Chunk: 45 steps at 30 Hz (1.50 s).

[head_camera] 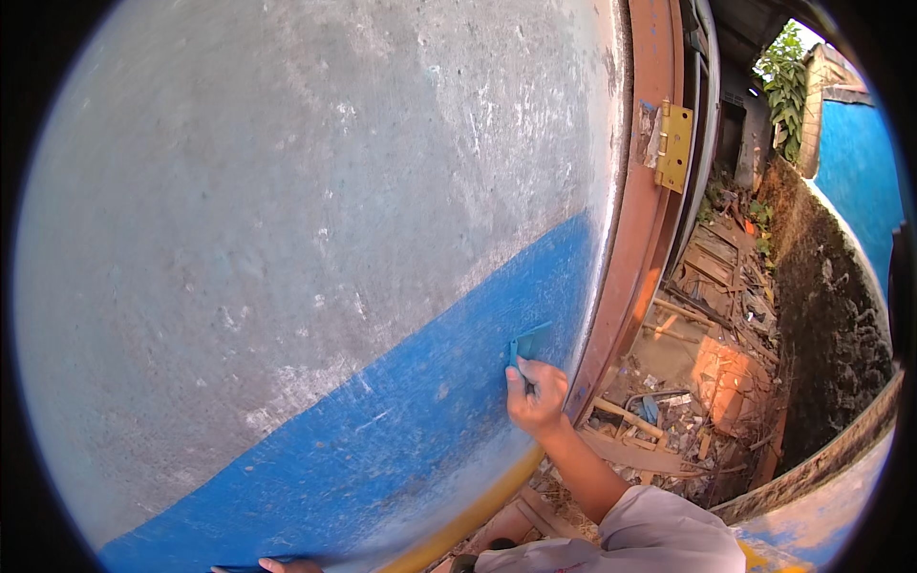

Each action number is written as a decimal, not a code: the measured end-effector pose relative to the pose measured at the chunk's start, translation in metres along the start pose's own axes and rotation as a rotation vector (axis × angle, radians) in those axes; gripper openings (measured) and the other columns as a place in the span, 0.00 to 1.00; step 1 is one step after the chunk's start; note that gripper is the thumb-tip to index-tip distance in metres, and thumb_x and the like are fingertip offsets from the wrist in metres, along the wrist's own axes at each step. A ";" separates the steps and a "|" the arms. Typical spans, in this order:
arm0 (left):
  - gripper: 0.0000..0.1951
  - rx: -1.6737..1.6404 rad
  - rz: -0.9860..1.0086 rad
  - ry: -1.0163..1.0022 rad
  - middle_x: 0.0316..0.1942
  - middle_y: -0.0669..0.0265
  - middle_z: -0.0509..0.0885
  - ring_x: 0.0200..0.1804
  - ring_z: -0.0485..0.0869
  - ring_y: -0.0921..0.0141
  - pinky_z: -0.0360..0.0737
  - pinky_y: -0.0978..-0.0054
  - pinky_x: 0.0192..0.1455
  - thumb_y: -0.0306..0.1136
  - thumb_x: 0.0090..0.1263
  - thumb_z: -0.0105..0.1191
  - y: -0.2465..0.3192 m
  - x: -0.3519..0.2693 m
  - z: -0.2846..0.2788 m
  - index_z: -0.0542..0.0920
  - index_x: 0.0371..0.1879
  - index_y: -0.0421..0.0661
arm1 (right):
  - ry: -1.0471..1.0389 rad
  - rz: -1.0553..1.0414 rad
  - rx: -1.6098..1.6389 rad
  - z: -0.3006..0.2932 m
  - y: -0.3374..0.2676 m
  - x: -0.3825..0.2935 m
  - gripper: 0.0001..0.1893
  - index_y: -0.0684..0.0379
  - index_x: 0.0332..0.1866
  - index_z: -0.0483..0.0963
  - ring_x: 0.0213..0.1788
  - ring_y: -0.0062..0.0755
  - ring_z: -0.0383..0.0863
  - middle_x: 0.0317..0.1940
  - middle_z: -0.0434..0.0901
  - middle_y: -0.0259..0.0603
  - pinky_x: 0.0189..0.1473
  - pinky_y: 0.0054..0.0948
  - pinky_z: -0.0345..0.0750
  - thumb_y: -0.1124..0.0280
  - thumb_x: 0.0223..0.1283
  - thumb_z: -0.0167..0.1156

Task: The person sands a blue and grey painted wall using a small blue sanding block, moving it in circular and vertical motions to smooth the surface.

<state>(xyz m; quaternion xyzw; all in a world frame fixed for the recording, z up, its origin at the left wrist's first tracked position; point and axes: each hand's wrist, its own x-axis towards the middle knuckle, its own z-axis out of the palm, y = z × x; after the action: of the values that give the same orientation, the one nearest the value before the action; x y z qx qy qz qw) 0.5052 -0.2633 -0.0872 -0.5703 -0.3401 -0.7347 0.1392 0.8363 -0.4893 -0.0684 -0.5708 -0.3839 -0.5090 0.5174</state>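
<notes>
Before me stands a plastered wall, with a worn grey upper part (286,215) and a scuffed blue painted band (430,365) below. My right hand (539,397) pinches a thin, flat teal piece (532,342) against the blue band, close to the door frame. Whether this piece is a plastic scraper or a folded sheet, I cannot tell. At the bottom edge of the view, only a little of my left hand (290,566) shows, low by the blue band. The rest of it is cut off, so its grip is hidden.
A brown wooden door frame (616,286) bearing a brass hinge (673,147) borders the wall on the right. Beyond it, scrap wood and rubble (666,422) litter the ground. A mossy low wall (824,322) runs along the far right. Yellow paint (494,494) edges the wall's base.
</notes>
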 end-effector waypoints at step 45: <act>0.38 0.004 -0.011 -0.024 0.74 0.38 0.51 0.75 0.51 0.42 0.47 0.39 0.73 0.55 0.74 0.43 -0.009 -0.004 -0.002 0.59 0.71 0.34 | 0.185 0.406 0.101 0.017 0.000 0.051 0.04 0.67 0.36 0.71 0.19 0.16 0.69 0.16 0.74 0.36 0.20 0.21 0.62 0.78 0.67 0.57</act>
<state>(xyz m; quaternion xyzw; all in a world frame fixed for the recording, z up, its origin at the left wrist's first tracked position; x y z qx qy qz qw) 0.4998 -0.2590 -0.0936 -0.5769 -0.3466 -0.7278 0.1321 0.8489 -0.4775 -0.0177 -0.5607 -0.2372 -0.4249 0.6700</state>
